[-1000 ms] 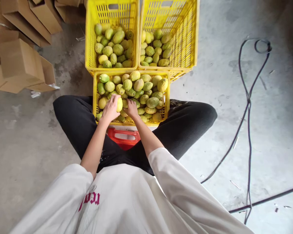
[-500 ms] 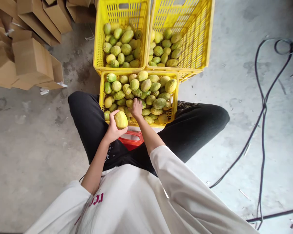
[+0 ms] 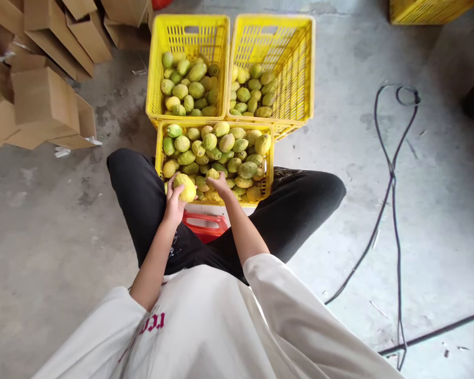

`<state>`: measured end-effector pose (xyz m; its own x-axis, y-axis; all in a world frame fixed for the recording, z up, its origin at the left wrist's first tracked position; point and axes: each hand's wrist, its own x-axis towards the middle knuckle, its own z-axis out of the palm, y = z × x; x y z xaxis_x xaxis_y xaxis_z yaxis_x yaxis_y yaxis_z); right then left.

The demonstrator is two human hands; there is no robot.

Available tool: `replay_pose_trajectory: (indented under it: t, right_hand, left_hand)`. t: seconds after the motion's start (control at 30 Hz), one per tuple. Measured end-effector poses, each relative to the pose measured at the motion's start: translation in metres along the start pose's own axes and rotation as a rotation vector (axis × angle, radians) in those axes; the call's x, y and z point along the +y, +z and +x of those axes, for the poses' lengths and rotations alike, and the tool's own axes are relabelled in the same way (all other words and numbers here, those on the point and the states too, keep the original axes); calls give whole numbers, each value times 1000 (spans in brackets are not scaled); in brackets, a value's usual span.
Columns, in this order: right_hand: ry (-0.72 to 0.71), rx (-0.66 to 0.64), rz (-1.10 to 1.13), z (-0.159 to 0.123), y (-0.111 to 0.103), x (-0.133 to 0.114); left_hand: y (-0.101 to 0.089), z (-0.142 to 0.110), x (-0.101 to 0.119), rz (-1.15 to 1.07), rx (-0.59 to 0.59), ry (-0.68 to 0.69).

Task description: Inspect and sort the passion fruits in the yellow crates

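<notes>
My left hand (image 3: pixel 174 202) is closed around a large yellow fruit (image 3: pixel 186 188), held over the near left corner of the front yellow crate (image 3: pixel 272 158). Close beside it, my right hand (image 3: pixel 220 185) grips a smaller yellow-green fruit (image 3: pixel 212 173) over the pile. Oval, lemon-like fruits in green and yellow fill this crate, and their exact kind is unclear. The crate stands between my knees, its near edge partly hidden by my hands.
Two deeper yellow crates (image 3: pixel 311 68) with more fruit stand behind the front one. A red plastic object (image 3: pixel 205 227) with a handle opening lies under my hands. Cardboard boxes (image 3: pixel 43 100) are at the left; a black cable (image 3: pixel 393 179) loops across the floor at the right.
My right hand has come up from the pile and turned, with a fruit now showing in its fingers. The left hand's fruit has shifted slightly left and up. The view has moved too.
</notes>
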<state>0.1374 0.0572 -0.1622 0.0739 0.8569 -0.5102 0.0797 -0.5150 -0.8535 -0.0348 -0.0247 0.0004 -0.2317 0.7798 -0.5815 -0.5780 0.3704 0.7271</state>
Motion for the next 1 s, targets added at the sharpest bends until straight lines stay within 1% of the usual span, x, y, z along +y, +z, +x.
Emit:
replay_pose_trajectory:
  t: [0.07,0.17,0.27,0.33,0.43,0.53,0.63,0.73,0.9,1.0]
  right_hand:
    - [61,-23,67,-2,1,-17]
    - [74,-106,187,-13,-1,-47]
    - [64,-330,477,-33,-7,-74]
    - [60,-397,608,-48,-11,-88]
    - [72,-388,794,-68,-18,-102]
    - [97,-321,880,-85,-26,-108]
    - [119,-275,856,-101,-36,-113]
    - [95,-277,816,-118,-44,-117]
    - [35,-266,769,-141,-49,-121]
    - [78,-259,772,-152,-50,-116]
  left_hand:
    - [2,-1,6,-18,28,-11]
    - [4,-1,9,-37,63,-5]
    - [6,-1,9,-70,75,-24]
    - [7,0,9,-103,95,-43]
    - [9,1,10,-127,117,-72]
    - [11,1,12,-116,96,-80]
    - [12,1,12,-106,55,-79]
    - [13,2,12,-98,34,-93]
    - [17,4,14,-120,-18,-107]
    - [22,4,19,-125,-44,-125]
